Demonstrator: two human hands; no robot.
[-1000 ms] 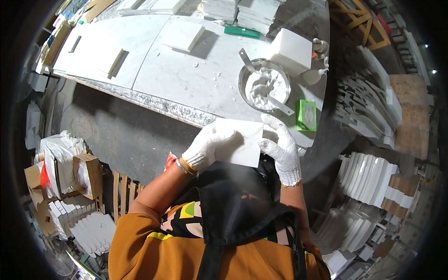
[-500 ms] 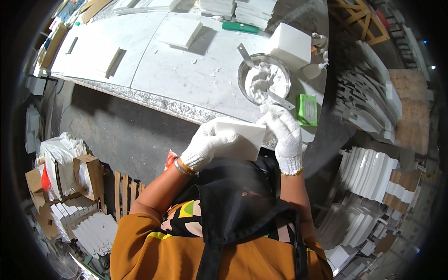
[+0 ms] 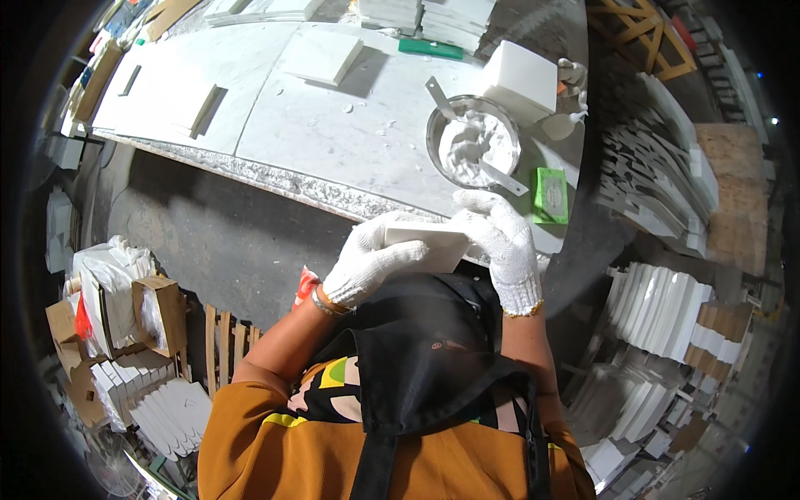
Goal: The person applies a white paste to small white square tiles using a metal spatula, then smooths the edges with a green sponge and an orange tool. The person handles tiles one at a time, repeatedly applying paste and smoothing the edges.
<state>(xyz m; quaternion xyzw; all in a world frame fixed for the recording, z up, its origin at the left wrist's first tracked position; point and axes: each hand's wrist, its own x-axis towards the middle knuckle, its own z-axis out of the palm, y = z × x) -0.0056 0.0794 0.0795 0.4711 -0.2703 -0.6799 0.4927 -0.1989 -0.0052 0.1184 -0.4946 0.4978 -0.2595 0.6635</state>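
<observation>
Apparently at an edge-handling step, the white-gloved left hand [image 3: 367, 258], thumb uppermost, clasps a white rectangular stone-like tile [image 3: 440, 247] before the pale marble table [image 3: 325, 154]; the white-gloved right hand [image 3: 502, 246], fingers half-curled, meets its right side, grip indeterminable; any next move likely needs steady support

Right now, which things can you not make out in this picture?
All in the head view:
White tile: underside, turned from the camera.
Left hand: some fingertips, behind the tile.
Right hand: whether it touches the tile, as they overlap.
Bowl: bottom, under white paste.
Tile stacks beyond the green bar: far ends, cut by the upper edge.
Green box: print, too small.
</observation>
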